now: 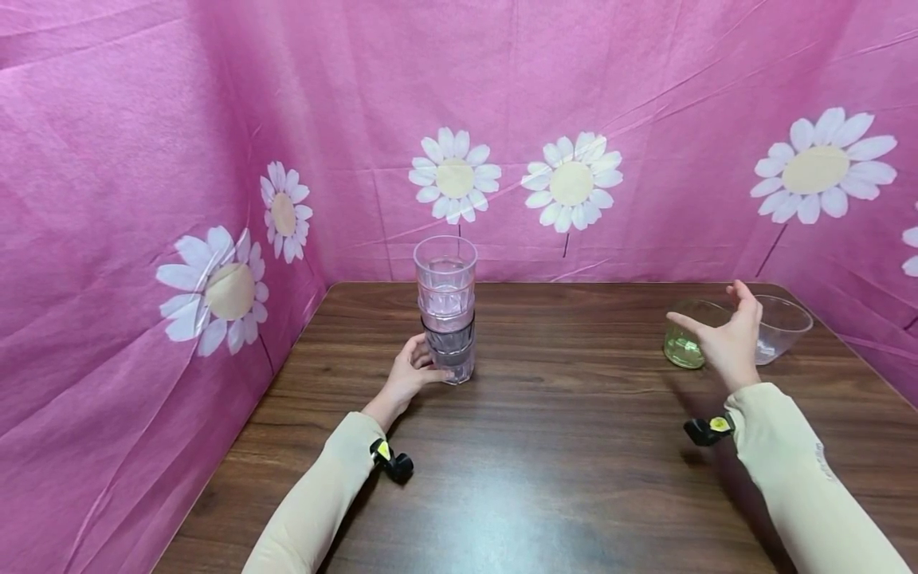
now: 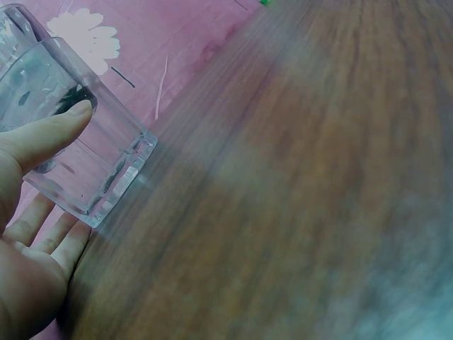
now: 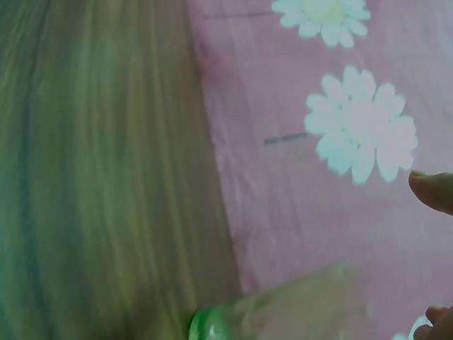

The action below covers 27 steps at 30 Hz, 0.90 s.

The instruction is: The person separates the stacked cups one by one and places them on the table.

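Note:
Slightly left of the table's middle, a stack of drinking glasses (image 1: 445, 279) stands upright, mostly clear with a grey-tinted glass (image 1: 453, 341) low in it. My left hand (image 1: 407, 378) holds the stack near its base. In the left wrist view, the thumb lies across the bottom glass (image 2: 113, 166) and the other fingers reach round its far side. At the right, my right hand (image 1: 733, 341) hovers by a green glass (image 1: 684, 352), thumb and fingers spread wide, holding nothing. The hand partly hides this glass and a clear flared glass (image 1: 787, 323) behind it.
The brown wooden table (image 1: 545, 430) backs onto a pink cloth (image 1: 610, 96) printed with daisies, which also hangs along both sides. A black wrist camera (image 1: 393, 462) sits on the left sleeve, and another camera (image 1: 706, 431) on the right.

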### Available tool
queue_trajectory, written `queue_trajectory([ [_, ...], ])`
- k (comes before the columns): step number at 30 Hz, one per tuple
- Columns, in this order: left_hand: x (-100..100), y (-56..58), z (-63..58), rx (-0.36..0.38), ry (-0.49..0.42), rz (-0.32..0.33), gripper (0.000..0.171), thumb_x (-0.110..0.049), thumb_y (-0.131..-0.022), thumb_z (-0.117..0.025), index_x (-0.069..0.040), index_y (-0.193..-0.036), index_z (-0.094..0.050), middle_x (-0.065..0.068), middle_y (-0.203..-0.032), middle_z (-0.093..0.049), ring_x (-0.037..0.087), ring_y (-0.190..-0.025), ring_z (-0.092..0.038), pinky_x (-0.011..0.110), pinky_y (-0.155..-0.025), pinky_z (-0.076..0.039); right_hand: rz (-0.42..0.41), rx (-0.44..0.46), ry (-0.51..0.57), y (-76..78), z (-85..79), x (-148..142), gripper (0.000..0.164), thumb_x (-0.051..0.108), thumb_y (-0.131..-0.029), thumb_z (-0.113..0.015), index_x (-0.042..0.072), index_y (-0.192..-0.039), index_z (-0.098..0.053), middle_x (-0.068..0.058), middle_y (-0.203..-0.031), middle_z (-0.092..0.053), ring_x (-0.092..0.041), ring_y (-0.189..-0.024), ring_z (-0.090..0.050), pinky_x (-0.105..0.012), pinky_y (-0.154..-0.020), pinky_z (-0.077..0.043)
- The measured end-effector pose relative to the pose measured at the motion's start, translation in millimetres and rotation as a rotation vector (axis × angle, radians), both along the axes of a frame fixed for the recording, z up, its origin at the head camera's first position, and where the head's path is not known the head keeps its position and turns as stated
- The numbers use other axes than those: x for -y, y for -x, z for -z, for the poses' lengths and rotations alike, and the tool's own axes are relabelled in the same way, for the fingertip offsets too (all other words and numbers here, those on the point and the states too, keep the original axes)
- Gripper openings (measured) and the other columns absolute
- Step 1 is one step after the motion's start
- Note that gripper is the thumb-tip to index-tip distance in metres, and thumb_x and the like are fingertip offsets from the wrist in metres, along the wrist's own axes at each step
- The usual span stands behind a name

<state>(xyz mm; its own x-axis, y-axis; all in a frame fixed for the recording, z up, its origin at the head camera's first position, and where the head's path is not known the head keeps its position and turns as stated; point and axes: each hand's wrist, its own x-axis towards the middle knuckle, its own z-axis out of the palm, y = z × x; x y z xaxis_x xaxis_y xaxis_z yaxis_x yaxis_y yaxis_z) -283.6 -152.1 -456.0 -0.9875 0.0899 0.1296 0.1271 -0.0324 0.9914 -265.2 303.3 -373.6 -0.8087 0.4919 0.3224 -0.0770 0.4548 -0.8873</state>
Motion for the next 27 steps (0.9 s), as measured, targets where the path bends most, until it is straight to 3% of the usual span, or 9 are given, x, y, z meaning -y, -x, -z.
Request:
queue_trajectory([
  [7,-0.1,0.1,-0.9,0.005,0.000,0.002,0.073,0.020,-0.071,-0.075,0.004,-0.136,-0.046,0.014,-0.122,-0.062,0.025,-0.106,-0.061,0.031,-0.092,-0.050,-0.099,-0.020,-0.012,1.8,-15.2,27.4,0.101,0.017,-0.079,-0.082,0.005,-0.156,-0.018,-0.018,-0.154,-0.028,-0.029,-0.143,-0.024,-0.032,-0.119,-0.015],
  [17,0.4,-0.1,0.9,-0.005,0.006,-0.004,0.074,0.021,-0.070,-0.075,0.004,-0.136,-0.046,0.018,-0.124,-0.061,0.023,-0.104,-0.062,0.034,-0.093,-0.051,-0.252,-0.107,-0.016,9.4,-28.8,64.2,0.098,0.006,-0.078,-0.082,0.001,-0.155,-0.021,-0.022,-0.150,-0.030,-0.032,-0.143,-0.027,-0.035,-0.120,-0.019],
  [27,-0.6,-1.2,-1.2,0.007,0.003,-0.001,0.074,0.021,-0.070,-0.075,0.004,-0.136,-0.046,0.017,-0.124,-0.062,0.021,-0.103,-0.062,0.031,-0.092,-0.050,-0.394,-0.142,-0.016,13.5,-39.9,100.7,0.100,0.005,-0.078,-0.083,-0.002,-0.155,-0.020,-0.023,-0.150,-0.030,-0.037,-0.141,-0.027,-0.041,-0.119,-0.020],
])
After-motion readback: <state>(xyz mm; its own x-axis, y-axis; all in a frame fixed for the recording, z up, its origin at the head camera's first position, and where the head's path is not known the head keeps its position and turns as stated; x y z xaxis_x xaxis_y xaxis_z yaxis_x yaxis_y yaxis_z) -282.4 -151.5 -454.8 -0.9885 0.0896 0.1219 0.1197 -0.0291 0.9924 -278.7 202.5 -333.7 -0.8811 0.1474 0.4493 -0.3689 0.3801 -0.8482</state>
